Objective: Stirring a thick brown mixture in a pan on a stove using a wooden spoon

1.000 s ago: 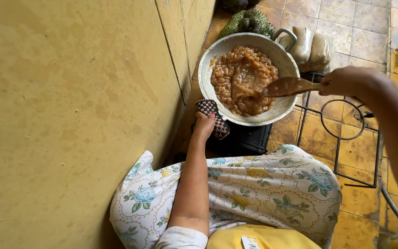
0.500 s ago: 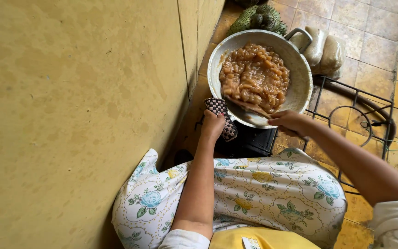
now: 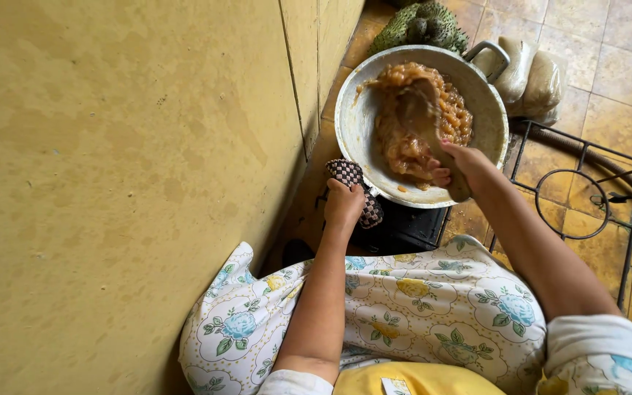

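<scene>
- Since a second ago, the wooden spatula (image 3: 424, 124) has swung from lying across the right rim of the metal pan (image 3: 360, 128) to standing lengthwise through the food, and the right hand (image 3: 462, 164) has come in from the pan's right side to its near rim.
- Brown, lumpy food (image 3: 433, 110) now sits heaped toward the far and right part of the pan, leaving the left inner wall bare and smeared.
- Fingers of the right hand are clenched round the spatula's handle, at the near edge of the pan; the blade reaches up into the food.
- At the pan's near-left rim, the left hand (image 3: 344, 205) has its fingers closed on a checked cloth (image 3: 356, 186), which is pressed against the pan's edge.
- Beneath the pan, a dark burner (image 3: 404, 227) shows at its near side.
- Beyond the pan's far rim lies a green spiky fruit (image 3: 422, 25); to its far right, past the handle, rest pale bags (image 3: 532, 77).
- Right of the pan stands a black metal rack (image 3: 587, 190) on the tiled floor (image 3: 623, 44).
- Left of the pan rises a yellow wall (image 3: 126, 168).
</scene>
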